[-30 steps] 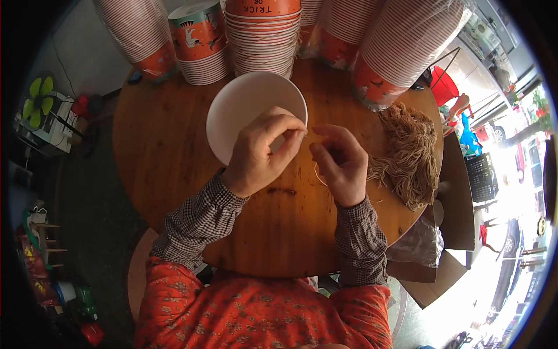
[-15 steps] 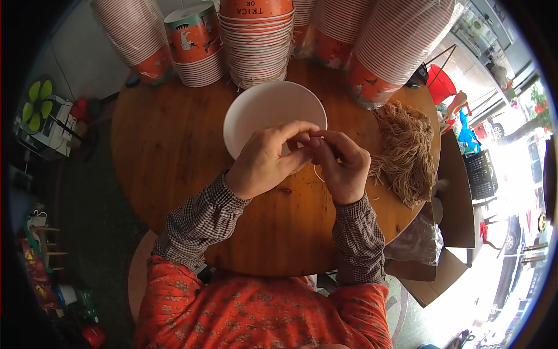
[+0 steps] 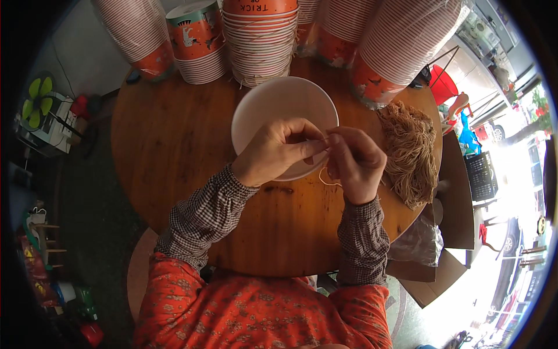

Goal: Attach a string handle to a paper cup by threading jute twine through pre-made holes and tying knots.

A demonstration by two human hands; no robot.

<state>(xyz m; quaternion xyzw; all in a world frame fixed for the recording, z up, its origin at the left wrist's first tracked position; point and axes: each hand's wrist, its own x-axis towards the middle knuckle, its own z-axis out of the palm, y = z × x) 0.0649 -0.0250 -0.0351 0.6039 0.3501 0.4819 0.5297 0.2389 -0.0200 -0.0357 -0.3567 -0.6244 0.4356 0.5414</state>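
A paper bucket (image 3: 264, 107) lies in front of me with its white inside showing. Over its near right rim my left hand (image 3: 285, 146) pinches a thin tan cord (image 3: 322, 176) between thumb and forefinger. Close beside it, my right hand (image 3: 356, 160) has its thumb and fingers closed on the same cord, and the fingertips of both hands almost touch. A loop of the cord hangs below the right fingers. Whether the cord passes through the bucket's rim is hidden behind my hands. To the right lies a tangled bundle of tan cords (image 3: 410, 157).
Along the far side of the round wooden table (image 3: 168, 145) stand stacks of orange paper buckets (image 3: 260, 43), some in clear plastic wrap. A shorter orange and green stack (image 3: 197, 43) is among them. Right of the table is an open cardboard box (image 3: 456, 198); a fan (image 3: 38, 102) stands at far left.
Both hands have shifted slightly to the right, the right hand also a little nearer to me. The bucket has moved right with them, and more of the cord loop shows.
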